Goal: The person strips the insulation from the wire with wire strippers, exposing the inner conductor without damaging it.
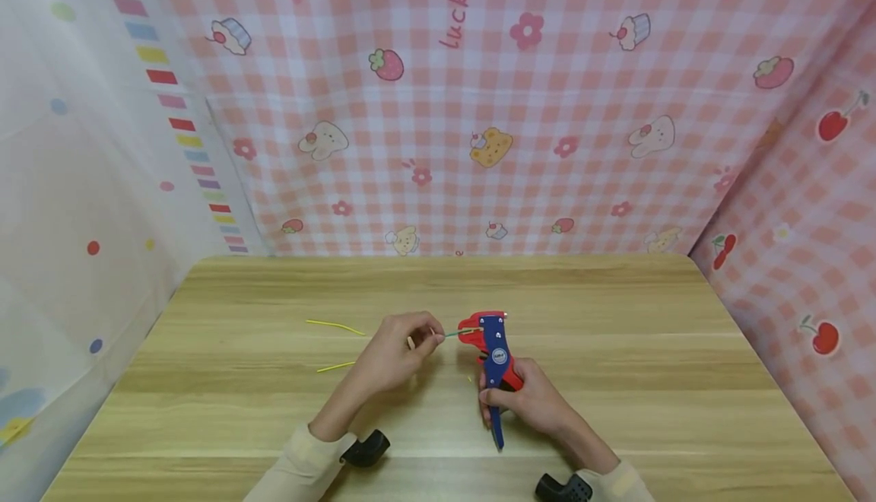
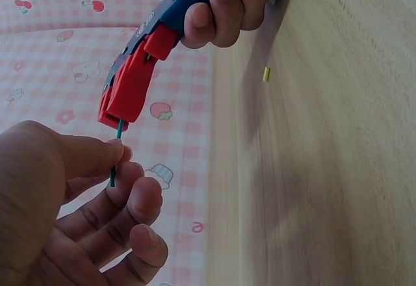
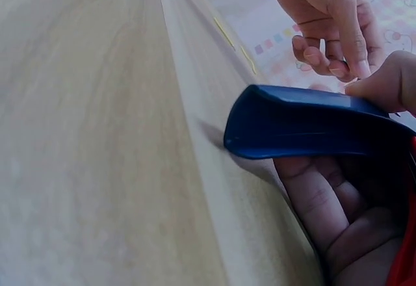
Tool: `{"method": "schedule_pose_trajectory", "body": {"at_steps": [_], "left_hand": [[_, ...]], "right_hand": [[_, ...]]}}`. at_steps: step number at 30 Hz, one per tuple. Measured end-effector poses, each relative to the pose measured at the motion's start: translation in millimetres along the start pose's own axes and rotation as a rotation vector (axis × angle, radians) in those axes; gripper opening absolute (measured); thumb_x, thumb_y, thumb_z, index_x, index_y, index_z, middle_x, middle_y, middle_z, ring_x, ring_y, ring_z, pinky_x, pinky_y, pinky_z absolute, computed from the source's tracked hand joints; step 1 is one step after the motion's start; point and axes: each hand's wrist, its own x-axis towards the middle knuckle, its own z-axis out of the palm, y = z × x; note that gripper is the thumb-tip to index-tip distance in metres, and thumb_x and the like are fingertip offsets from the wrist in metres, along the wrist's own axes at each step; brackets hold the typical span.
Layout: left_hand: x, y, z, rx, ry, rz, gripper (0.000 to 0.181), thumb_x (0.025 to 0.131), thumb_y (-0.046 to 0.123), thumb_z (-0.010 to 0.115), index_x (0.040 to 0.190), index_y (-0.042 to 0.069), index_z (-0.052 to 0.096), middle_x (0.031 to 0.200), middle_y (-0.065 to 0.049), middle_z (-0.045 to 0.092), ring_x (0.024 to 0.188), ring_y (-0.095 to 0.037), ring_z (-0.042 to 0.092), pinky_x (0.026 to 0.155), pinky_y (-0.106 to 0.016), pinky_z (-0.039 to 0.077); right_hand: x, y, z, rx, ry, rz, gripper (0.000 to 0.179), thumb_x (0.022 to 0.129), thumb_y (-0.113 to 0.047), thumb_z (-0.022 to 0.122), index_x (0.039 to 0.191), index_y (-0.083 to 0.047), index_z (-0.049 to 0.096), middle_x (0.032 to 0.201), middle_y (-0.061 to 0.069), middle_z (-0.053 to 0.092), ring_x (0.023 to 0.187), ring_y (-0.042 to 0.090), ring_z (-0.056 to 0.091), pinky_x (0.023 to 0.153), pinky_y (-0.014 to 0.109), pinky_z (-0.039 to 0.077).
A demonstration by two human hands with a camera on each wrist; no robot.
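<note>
My right hand [image 1: 530, 398] grips the handles of a red and blue wire stripper [image 1: 498, 350], held above the table with its red head toward the left. Between thumb and forefinger my left hand [image 1: 404, 350] pinches a short green wire [image 2: 120, 129]. The wire's far end goes into the red jaws of the wire stripper; its near end pokes out past the fingertips in the left wrist view. The other left fingers are loosely bent. In the right wrist view the blue handle [image 3: 305, 123] fills the middle, with the right fingers wrapped beneath it.
Two yellow wires [image 1: 335, 325] lie on the wooden table [image 1: 602, 297], left of and partly behind the left hand. A tiny yellow piece [image 2: 266, 74] of insulation rests under the wire stripper. Patterned curtains [image 1: 424, 106] stand behind the table and at its sides.
</note>
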Motion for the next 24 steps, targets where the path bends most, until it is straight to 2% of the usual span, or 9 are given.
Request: {"method": "schedule_pose_trajectory", "body": {"at_steps": [9,14,24], "left_hand": [[0.9,1.4,-1.2,-0.009,-0.006,0.003,0.006,0.098,0.01,0.069,0.096,0.005,0.072,0.08,-0.01,0.071,0.069,-0.006,0.058,0.065,-0.024,0.054],[1.5,2.5,-1.9,-0.006,-0.011,-0.02,0.008,0.099,0.011,0.068,0.097,0.005,0.073,0.081,-0.01,0.072,0.07,-0.007,0.059,0.066,-0.024,0.054],[1.1,2.7,-2.4,0.005,-0.008,-0.033,0.012,0.1,0.014,0.068,0.097,0.005,0.075,0.086,-0.01,0.073,0.072,-0.008,0.06,0.066,-0.022,0.053]], "right_hand": [[1.0,-0.7,0.2,-0.036,0.003,0.005,0.027,0.092,-0.003,0.066,0.11,0.014,0.055,0.08,0.005,0.068,0.071,0.015,0.068,0.075,0.029,0.058],[1.2,0.3,-0.1,-0.051,0.006,-0.004,0.026,0.092,-0.002,0.065,0.108,0.015,0.055,0.078,0.006,0.068,0.07,0.015,0.067,0.076,0.029,0.058],[1.6,-3.2,1.8,-0.041,0.025,0.061,0.026,0.094,-0.007,0.067,0.108,0.011,0.055,0.075,0.006,0.066,0.067,0.016,0.065,0.076,0.029,0.057]]}}
